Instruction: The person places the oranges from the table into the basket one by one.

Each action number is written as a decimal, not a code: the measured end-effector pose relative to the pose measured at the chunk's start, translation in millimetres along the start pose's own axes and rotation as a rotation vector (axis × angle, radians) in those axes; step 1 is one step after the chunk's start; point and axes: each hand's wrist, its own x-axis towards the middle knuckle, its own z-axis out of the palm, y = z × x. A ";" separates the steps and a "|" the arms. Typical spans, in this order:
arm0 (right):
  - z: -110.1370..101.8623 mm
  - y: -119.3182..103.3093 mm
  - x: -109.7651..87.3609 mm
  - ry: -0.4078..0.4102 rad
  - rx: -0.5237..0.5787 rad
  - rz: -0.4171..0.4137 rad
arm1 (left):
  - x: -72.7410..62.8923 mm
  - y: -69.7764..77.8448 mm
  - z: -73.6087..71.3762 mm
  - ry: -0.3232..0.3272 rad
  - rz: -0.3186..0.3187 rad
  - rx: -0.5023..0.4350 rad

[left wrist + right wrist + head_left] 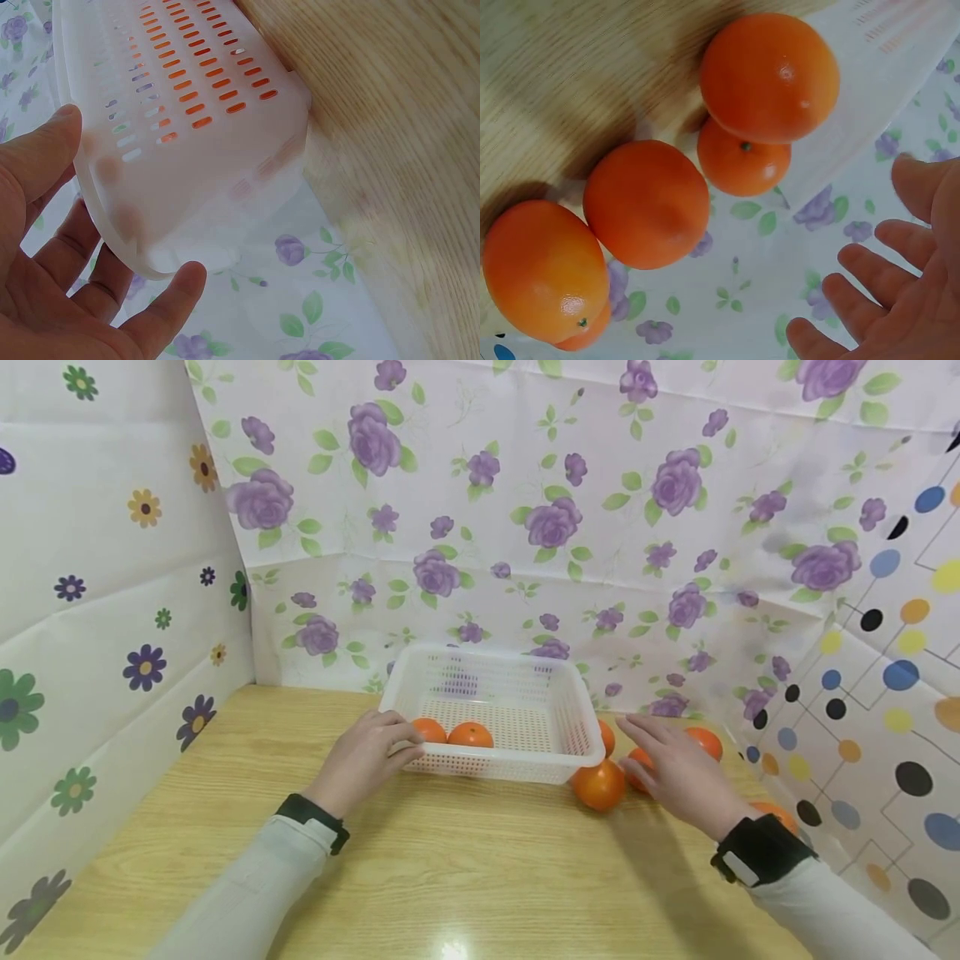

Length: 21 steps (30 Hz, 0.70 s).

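A white perforated plastic basket (517,758) stands against the back of the table. Two oranges, one of them an orange (471,735) with its stem end up, lie inside near the basket's front left. My left hand (367,758) holds the basket's left rim; in the left wrist view, fingertips show as shadows through the translucent wall (187,172). My right hand (678,768) hovers over loose oranges to the right of the basket, fingers spread and holding nothing. Nearest to it are a front orange (598,785) and another orange (646,204) behind.
Further right lie an orange (705,742) and an orange (776,816) partly hidden by the wrist strap. Flowered sheets (465,527) wall in the back and left; a dotted sheet (900,735) stands on the right. Wooden tabletop (465,868) spreads in front.
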 end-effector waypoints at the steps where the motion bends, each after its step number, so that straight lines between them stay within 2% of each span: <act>1: 1.4 1.5 0.8 -0.001 0.002 0.005 | 0.0 -0.1 0.0 0.000 -0.001 0.000; 11: 11.2 11.5 21.2 -0.110 0.031 0.107 | -1.1 -2.8 1.9 0.010 0.009 -0.006; 21: 18.2 14.6 44.9 -0.169 0.035 0.117 | -0.2 -2.1 1.8 0.004 0.003 -0.005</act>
